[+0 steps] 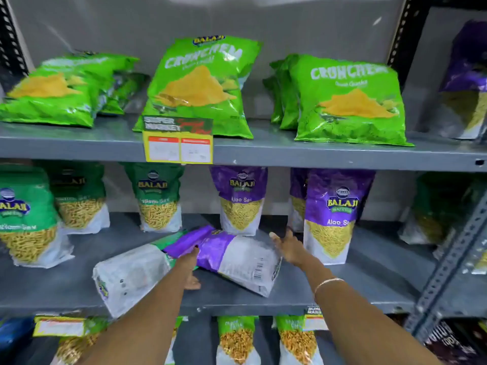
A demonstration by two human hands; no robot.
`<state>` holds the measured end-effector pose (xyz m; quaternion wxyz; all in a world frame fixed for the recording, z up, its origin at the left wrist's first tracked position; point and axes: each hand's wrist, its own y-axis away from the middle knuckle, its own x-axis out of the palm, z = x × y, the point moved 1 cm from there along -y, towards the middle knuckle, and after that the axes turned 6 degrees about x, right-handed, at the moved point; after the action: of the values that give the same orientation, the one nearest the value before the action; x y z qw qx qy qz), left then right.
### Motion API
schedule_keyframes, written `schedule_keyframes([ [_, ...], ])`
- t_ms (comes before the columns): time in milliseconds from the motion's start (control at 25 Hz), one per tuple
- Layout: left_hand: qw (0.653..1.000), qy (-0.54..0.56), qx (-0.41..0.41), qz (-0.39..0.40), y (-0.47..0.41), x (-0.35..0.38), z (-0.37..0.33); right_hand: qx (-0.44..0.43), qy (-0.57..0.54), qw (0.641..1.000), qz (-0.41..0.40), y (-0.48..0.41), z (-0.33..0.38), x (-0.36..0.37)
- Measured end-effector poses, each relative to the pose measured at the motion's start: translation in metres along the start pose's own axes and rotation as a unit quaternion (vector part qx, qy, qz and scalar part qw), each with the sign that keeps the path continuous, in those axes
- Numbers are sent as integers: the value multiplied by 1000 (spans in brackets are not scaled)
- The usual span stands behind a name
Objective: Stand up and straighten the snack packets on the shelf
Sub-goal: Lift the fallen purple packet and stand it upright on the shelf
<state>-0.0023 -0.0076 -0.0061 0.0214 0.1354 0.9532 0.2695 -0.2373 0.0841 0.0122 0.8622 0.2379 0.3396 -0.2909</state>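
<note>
My left hand (190,262) on fallen purple packet (234,256), grip seemingly closed on its near edge, fingers hidden. My right hand (288,247) open, flat against packet's bottom end. Packet lies flat on middle shelf (342,288), overlapping fallen green packet (131,275).

Glossy, crinkled plastic film covers the green Crunchem bags (203,85) at twelve o'clock and the fallen purple packet (237,256). The grey shelf (290,151) looks painted metal, matt; its price tag (178,139) seems paper.
</note>
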Motion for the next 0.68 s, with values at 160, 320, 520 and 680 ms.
schedule_keyframes([
  [160, 988, 155, -30, -6, -13, 37, 1, 2, -25, 983, 184, -36, -13, 2],
  [320, 978, 206, -10, -38, -11, 47, -11, 4, -72, 960, 270, -47, -18, -4],
  [520, 976, 194, 95, -19, -9, 48, -54, -34, -81, 953, 290, -36, -9, -15],
  [680, 978, 94, 185, -16, -19, 48, -87, -55, -103, 966, 232, -27, -8, -8],
])
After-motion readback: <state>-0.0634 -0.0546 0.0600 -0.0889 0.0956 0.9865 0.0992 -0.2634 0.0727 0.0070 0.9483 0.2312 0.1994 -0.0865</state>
